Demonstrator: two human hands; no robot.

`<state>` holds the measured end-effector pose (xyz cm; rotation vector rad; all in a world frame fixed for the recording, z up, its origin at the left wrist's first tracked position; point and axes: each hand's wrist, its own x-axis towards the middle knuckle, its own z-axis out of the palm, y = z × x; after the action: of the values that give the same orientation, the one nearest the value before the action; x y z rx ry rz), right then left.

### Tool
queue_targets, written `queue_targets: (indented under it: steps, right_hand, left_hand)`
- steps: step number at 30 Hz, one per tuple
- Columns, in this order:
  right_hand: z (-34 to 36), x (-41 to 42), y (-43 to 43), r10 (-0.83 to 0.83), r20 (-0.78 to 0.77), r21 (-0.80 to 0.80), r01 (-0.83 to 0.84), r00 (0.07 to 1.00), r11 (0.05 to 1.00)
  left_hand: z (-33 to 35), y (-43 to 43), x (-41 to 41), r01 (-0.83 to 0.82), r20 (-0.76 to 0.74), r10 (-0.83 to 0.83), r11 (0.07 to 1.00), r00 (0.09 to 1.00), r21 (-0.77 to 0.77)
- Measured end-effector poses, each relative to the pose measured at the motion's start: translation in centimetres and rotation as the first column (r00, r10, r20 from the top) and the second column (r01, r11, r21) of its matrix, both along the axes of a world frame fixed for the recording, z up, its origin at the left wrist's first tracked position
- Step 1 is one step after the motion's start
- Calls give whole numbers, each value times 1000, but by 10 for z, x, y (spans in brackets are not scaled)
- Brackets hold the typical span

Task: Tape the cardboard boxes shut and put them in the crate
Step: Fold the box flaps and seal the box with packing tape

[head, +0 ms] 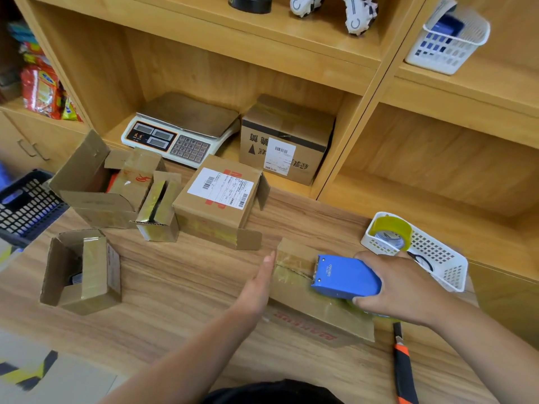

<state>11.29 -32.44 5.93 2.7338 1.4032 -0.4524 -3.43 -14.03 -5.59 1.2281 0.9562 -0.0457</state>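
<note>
Tape dispenser (pixel 345 277): bright blue, white lettering.
Near box (pixel 309 319) under it: brown cardboard, red print on the near side, glossy yellowish tape.
Knife (pixel 404 371), near right: orange and black.
Basket (pixel 437 258), right: white, lattice of square holes; tape roll (pixel 393 231) in it is yellow-tinted.
Crate (pixel 26 205), left: dark blue-black, grid of small holes.
Labelled box (pixel 221 193), centre: brown, white label, black barcodes, red marks.
Scale (pixel 178 135), far: white body, black panel edged orange, grey keys.
Table (pixel 175 272): light wood grain.

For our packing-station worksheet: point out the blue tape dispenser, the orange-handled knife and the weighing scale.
blue tape dispenser (pixel 347 278): head view, on its blue top cover.
orange-handled knife (pixel 404 370): head view, middle of its handle.
weighing scale (pixel 192 113): head view, on its metal pan.
</note>
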Motion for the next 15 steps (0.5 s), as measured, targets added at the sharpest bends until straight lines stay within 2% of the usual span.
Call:
queue_targets:
  steps: [3,5,6,7,8,9,10,11,12,13,15]
  right_hand:
    - [0,1,-2,-15,-5,14,15,1000,1000]
    - [1,1,-4,-27,-21,26,27,999,999]
    - [1,1,-5,-31,-29,31,32,999,999]
    - [0,1,-6,-34,-36,33,35,999,999]
    - [0,2,-6,-35,-41,32,37,999,999]
    - [0,2,-6,-36,-46,30,38,998,999]
    - [0,3,-6,-38,-49,28,40,998,999]
    - [-1,4,-7,-42,-49,26,43,998,999]
    - [-1,4,-8,-45,-47,27,46,998,999]
    - [-1,5,-9,-49,-46,30,50,998,998]
    - [-2,5,-12,-61,-47,45,63,997,997]
  left_hand:
    - [-3,-4,-2,100,-127,-103,994,986,-33]
    - [-1,-1,-4,124,0,-124,992,992,9]
    - [1,2,-3,177,98,-189,977,977,115]
    - [3,7,0,286,120,-335,908,934,307]
    - [5,11,6,421,29,-515,729,856,540]
    - [7,15,12,511,-131,-642,453,756,730]
    - [8,18,19,545,-290,-692,177,661,820]
    - [9,20,27,557,-410,-699,-20,586,830]
    - [10,21,33,583,-493,-693,-129,525,802]
    - [12,22,38,615,-542,-688,-175,482,769]
    - [13,23,43,651,-556,-701,-172,446,739]
